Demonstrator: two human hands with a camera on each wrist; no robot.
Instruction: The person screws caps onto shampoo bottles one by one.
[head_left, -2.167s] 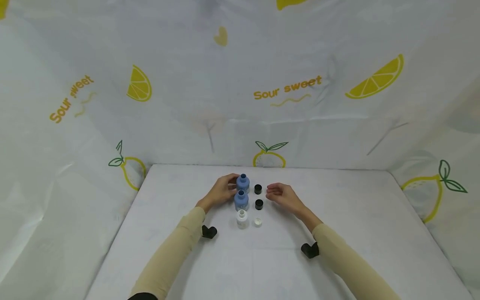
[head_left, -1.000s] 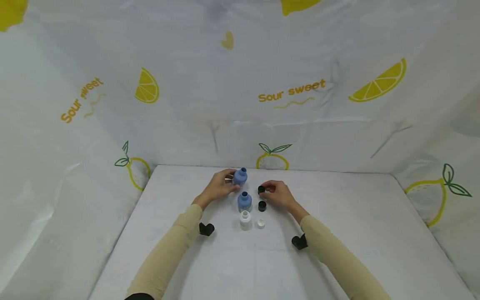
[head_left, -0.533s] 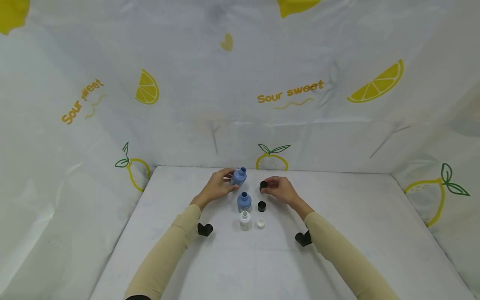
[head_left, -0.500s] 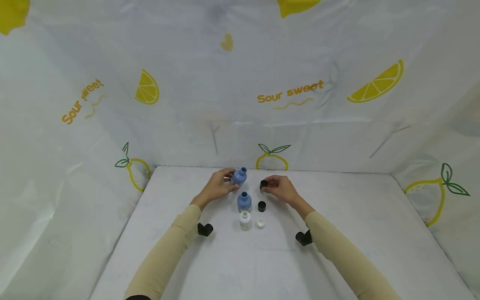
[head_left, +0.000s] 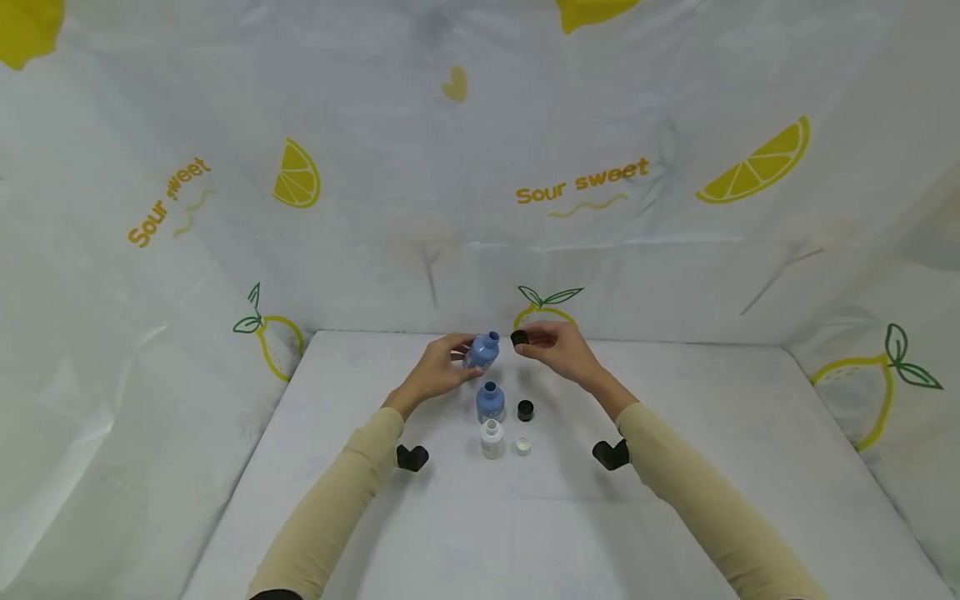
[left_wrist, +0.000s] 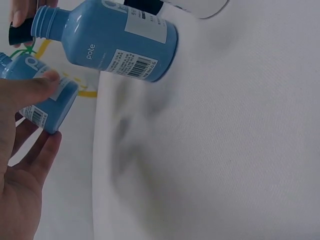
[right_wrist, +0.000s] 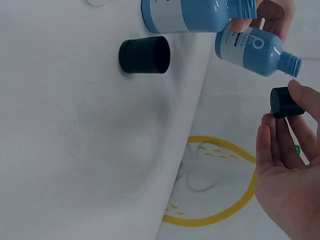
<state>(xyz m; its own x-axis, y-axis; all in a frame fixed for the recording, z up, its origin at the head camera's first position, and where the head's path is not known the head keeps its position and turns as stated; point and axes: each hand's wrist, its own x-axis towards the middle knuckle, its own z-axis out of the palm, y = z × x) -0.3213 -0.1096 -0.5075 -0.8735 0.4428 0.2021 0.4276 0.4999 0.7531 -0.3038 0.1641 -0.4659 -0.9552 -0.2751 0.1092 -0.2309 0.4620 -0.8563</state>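
Note:
My left hand grips a small blue bottle by its body, off the table, its uncapped neck leaning right. The left wrist view shows the thumb across that bottle's label. My right hand pinches a black cap between thumb and fingers, a short gap to the right of the held bottle's mouth. In the right wrist view, this cap is just apart from the bottle's threaded neck. A second blue bottle, also uncapped, stands on the table in front of the hands.
Beside the standing blue bottle lies another black cap. Nearer sits an open white bottle with a white cap to its right. A lemon-printed white sheet hangs behind the white table.
My left hand has lifted the rear blue bottle and tilted it rightward. My right hand has picked up the rear black cap, raised it, and brought it left toward the bottle's mouth.

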